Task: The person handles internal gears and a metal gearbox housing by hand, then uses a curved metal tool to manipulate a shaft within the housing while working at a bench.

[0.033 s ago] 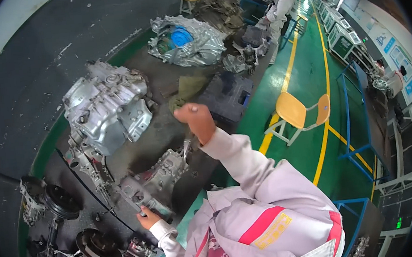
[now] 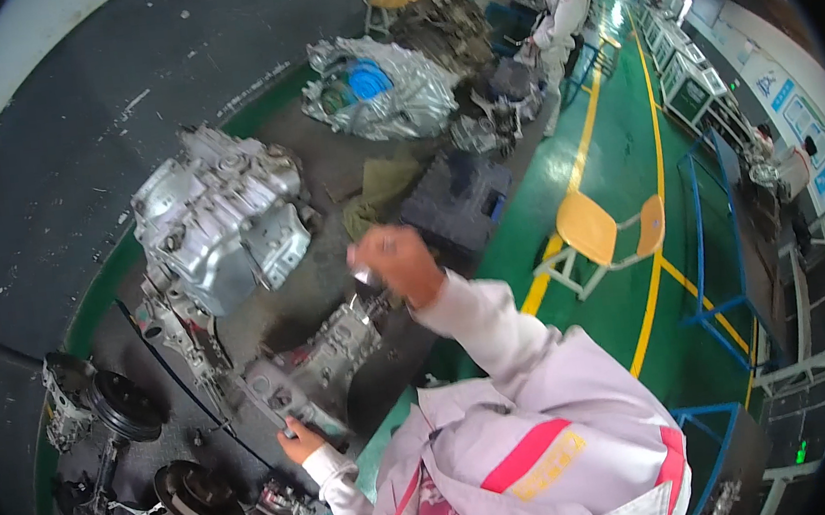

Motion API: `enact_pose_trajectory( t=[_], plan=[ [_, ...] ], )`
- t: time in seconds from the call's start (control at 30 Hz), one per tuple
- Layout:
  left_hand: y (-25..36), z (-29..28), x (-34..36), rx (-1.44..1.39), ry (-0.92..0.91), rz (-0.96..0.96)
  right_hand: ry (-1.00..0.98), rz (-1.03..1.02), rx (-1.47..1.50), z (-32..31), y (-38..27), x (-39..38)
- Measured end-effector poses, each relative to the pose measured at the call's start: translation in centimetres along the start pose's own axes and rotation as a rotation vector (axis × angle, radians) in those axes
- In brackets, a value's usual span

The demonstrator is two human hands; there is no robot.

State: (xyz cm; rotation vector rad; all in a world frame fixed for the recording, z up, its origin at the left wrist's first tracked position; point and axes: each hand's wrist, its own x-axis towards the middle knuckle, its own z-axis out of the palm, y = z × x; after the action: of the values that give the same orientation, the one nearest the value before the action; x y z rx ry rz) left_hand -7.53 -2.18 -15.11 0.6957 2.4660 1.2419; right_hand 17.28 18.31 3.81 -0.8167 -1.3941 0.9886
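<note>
My left hand (image 2: 301, 440) grips the near edge of a grey metal gearbox housing (image 2: 316, 370) lying on the bench. Its thumb is up and its fingers curl against the flange. Above the housing's far end, my right hand (image 2: 398, 262) is closed in a fist, a little blurred. A shiny metal hand tool (image 2: 363, 275) shows at the fist's lower edge; its exact kind is hard to make out. Just beyond that fist are an olive cloth (image 2: 380, 188) and a dark plastic tool case (image 2: 456, 196).
A large silver transmission (image 2: 222, 217) stands at left, with another casing (image 2: 375, 90) with a blue part behind it. Brake and axle parts (image 2: 196, 496) lie at lower left. A yellow chair (image 2: 587, 227) stands on the green floor. Another person (image 2: 562, 5) stands at the bench's far end.
My right fist has lowered slightly toward the housing, and the tool's lower shaft shows less plainly. The left hand stays on the housing; the whole view shifts a little.
</note>
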Motion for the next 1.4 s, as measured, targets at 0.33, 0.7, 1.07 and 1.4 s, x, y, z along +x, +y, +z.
enact_pose_trajectory(
  t=[0.33, 0.7, 1.07, 1.4],
  plan=[
    [2.9, -1.9, -0.4, -0.297, -0.014, -0.375, -0.348, -0.208, -0.124, 2.0, -3.2, 0.9],
    [3.8, -3.0, -2.2, 0.063, -0.034, -0.338, -0.205, 0.064, 0.286, -0.2, -0.5, 2.2],
    [4.7, -2.8, -2.2, 0.047, 0.053, -0.401, -0.630, -0.258, 0.100, 3.3, -3.2, 0.4],
    [-0.1, 0.4, -2.3, -0.123, 0.180, -0.183, -0.672, -0.067, 0.150, 2.8, -3.9, 0.2]
  ],
)
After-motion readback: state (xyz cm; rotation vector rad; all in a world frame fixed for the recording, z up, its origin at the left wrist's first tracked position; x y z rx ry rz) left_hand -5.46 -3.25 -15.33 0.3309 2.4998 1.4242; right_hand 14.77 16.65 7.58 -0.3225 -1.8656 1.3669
